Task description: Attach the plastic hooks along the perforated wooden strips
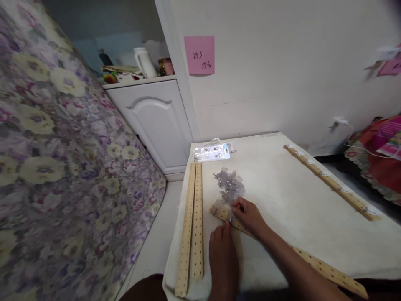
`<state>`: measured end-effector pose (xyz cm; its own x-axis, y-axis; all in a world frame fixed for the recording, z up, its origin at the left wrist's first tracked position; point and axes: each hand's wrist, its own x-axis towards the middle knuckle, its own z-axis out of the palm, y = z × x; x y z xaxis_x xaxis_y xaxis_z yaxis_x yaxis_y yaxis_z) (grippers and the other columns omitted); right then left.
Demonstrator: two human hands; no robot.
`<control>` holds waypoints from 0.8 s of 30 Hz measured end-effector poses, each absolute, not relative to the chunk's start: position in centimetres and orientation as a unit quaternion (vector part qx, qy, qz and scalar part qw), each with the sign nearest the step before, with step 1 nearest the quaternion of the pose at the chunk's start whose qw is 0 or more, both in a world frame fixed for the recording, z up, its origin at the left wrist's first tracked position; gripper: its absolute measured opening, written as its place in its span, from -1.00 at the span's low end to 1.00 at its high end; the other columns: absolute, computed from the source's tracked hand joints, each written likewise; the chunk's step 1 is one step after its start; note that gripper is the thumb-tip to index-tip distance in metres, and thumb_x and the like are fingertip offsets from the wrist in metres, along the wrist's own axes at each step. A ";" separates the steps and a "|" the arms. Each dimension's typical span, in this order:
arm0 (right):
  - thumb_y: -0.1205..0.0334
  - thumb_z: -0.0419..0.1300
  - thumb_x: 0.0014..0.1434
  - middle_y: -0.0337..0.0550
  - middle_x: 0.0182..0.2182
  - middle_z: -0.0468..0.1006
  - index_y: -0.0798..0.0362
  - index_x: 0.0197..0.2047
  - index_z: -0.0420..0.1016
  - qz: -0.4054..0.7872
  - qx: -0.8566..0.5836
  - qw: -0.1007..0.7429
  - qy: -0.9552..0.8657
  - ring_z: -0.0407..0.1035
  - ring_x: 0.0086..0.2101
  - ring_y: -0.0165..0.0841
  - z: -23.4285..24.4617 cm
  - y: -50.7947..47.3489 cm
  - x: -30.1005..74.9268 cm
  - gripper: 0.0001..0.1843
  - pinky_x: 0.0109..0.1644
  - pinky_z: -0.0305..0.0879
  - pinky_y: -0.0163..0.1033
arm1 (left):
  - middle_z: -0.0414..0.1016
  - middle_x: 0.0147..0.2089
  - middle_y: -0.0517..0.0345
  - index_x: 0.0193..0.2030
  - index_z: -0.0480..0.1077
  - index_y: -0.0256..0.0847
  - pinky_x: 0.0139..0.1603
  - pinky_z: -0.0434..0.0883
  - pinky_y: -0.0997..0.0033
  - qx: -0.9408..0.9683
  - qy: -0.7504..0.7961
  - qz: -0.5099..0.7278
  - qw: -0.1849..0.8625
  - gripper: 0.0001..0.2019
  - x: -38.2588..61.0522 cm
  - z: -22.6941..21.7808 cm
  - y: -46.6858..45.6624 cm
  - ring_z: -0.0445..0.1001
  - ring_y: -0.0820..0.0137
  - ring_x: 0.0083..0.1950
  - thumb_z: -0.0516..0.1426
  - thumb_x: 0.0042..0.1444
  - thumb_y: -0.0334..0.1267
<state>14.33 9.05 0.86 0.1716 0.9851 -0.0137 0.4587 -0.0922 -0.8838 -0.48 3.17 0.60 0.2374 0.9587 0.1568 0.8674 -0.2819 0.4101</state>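
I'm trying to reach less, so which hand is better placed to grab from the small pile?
Probably the right. The right hand is nearer the pile of small pieces, at the far end of a perforated wooden strip, while the left hand lies farther back, nearer the camera.

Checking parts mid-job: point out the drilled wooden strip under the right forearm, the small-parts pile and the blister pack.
Drilled wooden strip [327,270]: head view, lower-right section.
Small-parts pile [231,184]: head view, middle of the heap.
Blister pack [213,153]: head view, middle of its upper face.
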 end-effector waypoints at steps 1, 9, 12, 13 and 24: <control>0.23 0.12 0.00 -0.29 -0.51 0.49 -0.01 -0.36 0.44 0.334 -0.658 0.389 -0.551 0.34 -0.45 -0.37 0.9 9.0 14.3 -0.90 -0.36 0.18 -0.32 | 0.42 -0.05 -0.02 0.15 0.29 -0.28 0.01 0.28 0.30 0.778 0.586 0.192 0.120 -0.53 -0.5 0.6 3.2 0.32 0.28 -0.05 -0.08 0.11 -0.56; 0.17 0.22 -0.06 -0.32 -0.51 0.48 -0.02 -0.31 0.42 0.325 -0.667 0.375 -0.556 0.34 -0.45 -0.37 0.6 8.9 14.2 -0.81 -0.36 0.18 -0.32 | 0.41 -0.04 -0.01 0.17 0.28 -0.27 0.00 0.27 0.32 0.782 0.580 0.196 0.117 -0.53 -0.5 0.6 3.1 0.31 0.28 -0.05 -0.07 0.12 -0.55; 0.18 0.24 -0.10 -0.31 -0.50 0.49 -0.01 -0.31 0.43 0.335 -0.668 0.381 -0.545 0.35 -0.45 -0.37 0.3 9.1 14.2 -0.78 -0.37 0.18 -0.32 | 0.41 -0.06 -0.04 0.16 0.28 -0.32 -0.01 0.27 0.30 0.783 0.583 0.182 0.118 -0.54 -0.4 0.7 3.2 0.30 0.26 -0.06 -0.08 0.11 -0.56; 0.18 0.25 -0.11 -0.30 -0.49 0.50 -0.01 -0.30 0.43 0.339 -0.667 0.384 -0.541 0.35 -0.45 -0.37 0.1 9.1 14.3 -0.77 -0.37 0.17 -0.32 | 0.41 -0.07 -0.04 0.16 0.29 -0.33 -0.01 0.27 0.30 0.783 0.584 0.181 0.116 -0.54 -0.4 0.7 3.2 0.30 0.26 -0.06 -0.08 0.11 -0.56; 0.20 0.24 -0.11 -0.28 -0.42 0.51 0.00 -0.32 0.41 0.324 -0.660 0.404 -0.544 0.36 -0.38 -0.35 -0.3 9.1 14.1 -0.78 -0.32 0.18 -0.32 | 0.40 -0.09 0.01 0.14 0.29 -0.27 -0.03 0.29 0.31 0.775 0.576 0.217 0.141 -0.55 -0.8 0.9 3.2 0.31 0.30 -0.10 -0.09 0.12 -0.55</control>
